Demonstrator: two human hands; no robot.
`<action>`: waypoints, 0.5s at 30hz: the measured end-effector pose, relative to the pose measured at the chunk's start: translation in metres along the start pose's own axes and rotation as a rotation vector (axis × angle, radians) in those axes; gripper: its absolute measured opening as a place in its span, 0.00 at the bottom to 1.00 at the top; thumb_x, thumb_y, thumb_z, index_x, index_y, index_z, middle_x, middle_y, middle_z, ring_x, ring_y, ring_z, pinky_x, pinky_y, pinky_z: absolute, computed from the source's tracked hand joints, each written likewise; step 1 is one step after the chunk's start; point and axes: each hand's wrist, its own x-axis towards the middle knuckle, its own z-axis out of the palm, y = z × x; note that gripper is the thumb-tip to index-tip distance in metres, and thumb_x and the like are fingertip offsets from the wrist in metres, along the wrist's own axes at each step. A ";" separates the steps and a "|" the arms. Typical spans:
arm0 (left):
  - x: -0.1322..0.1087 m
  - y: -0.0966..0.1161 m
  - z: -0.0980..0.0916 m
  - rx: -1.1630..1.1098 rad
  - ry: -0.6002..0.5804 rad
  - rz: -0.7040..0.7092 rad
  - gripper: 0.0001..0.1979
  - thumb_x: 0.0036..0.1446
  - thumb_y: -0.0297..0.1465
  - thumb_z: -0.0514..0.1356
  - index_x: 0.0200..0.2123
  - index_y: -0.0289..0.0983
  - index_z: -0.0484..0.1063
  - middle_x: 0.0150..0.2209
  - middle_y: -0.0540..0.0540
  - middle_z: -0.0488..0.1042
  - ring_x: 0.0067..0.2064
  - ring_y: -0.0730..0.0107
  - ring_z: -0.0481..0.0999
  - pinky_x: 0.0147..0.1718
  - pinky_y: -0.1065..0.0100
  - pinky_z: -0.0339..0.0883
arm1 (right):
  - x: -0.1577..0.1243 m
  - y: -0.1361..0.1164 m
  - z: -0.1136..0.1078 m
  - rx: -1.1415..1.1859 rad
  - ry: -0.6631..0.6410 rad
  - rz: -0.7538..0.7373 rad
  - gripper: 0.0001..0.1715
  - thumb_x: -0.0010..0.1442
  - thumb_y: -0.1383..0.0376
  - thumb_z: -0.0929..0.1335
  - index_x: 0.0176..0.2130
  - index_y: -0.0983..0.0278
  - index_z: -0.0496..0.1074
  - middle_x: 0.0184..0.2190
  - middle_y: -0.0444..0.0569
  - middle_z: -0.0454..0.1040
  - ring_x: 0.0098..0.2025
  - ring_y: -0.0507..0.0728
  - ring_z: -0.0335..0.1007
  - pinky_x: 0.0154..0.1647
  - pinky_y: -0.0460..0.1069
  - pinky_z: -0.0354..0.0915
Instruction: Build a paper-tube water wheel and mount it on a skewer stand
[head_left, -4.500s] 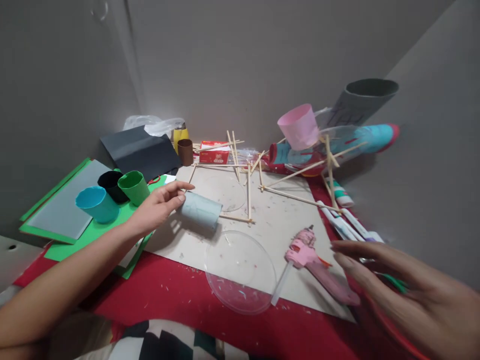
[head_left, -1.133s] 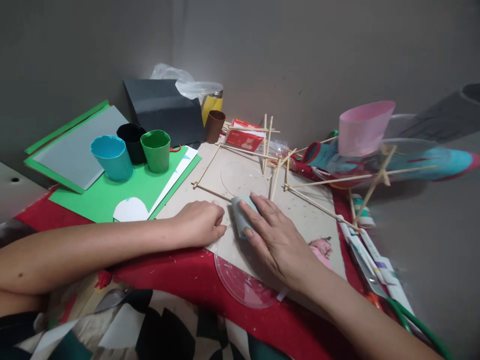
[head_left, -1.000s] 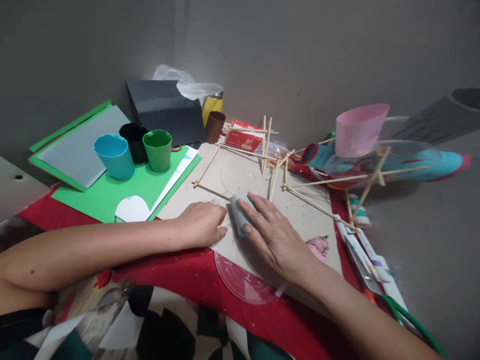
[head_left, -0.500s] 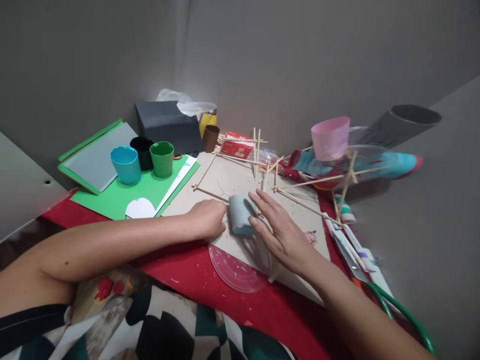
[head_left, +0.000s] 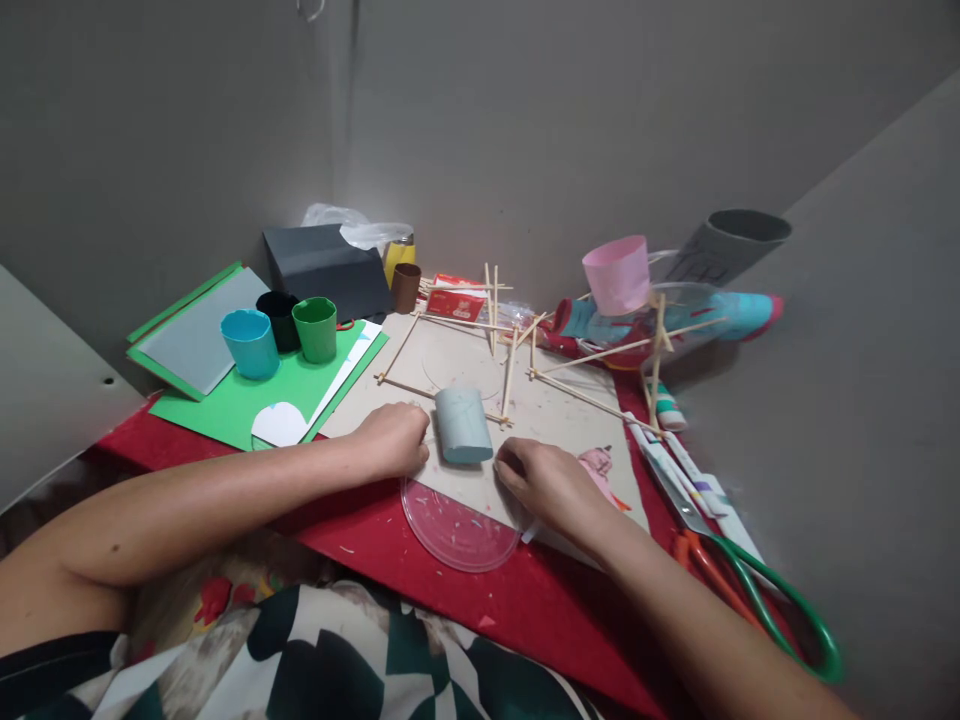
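Observation:
A pale blue paper-like tube (head_left: 463,426) rests on the grey-beige board (head_left: 570,425) between my hands; its far end is hidden. My left hand (head_left: 394,440) is closed in a fist just left of the tube, knuckles up, and whatever it holds is out of sight. Lower right of the tube, my right hand (head_left: 546,482) has its fingers curled inward with the tips tucked under, so I cannot see what is in them. Under the board's front edge lies a clear round plastic lid (head_left: 459,535) with small scraps on it.
Thin-stick frames (head_left: 592,403) stand behind the tube. Blue (head_left: 250,345), black (head_left: 279,325) and green cups (head_left: 315,332) sit on green sheets at left. Scissors (head_left: 739,560) lie right, beside my forearm. A pink cup (head_left: 617,276) and grey tube (head_left: 731,245) stand farther back.
My right hand has left the tube's right side, dropping lower and curling its fingers, which were spread. The tube now sits untouched by that hand. My left fist stays beside it; the view shifts slightly.

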 end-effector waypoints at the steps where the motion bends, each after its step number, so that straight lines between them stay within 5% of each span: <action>1: -0.001 0.000 0.000 -0.004 0.001 -0.004 0.09 0.51 0.27 0.58 0.34 0.33 0.77 0.37 0.36 0.80 0.40 0.54 0.78 0.36 0.63 0.69 | 0.000 -0.002 -0.001 -0.016 -0.009 0.005 0.12 0.64 0.68 0.62 0.33 0.65 0.73 0.32 0.53 0.80 0.33 0.58 0.75 0.31 0.49 0.55; 15: -0.025 -0.011 0.003 -0.067 -0.003 0.032 0.08 0.50 0.25 0.57 0.32 0.34 0.75 0.32 0.39 0.79 0.34 0.60 0.77 0.31 0.66 0.63 | -0.015 -0.016 0.012 -0.168 -0.053 -0.071 0.11 0.68 0.72 0.58 0.39 0.67 0.68 0.36 0.56 0.77 0.32 0.59 0.74 0.29 0.51 0.50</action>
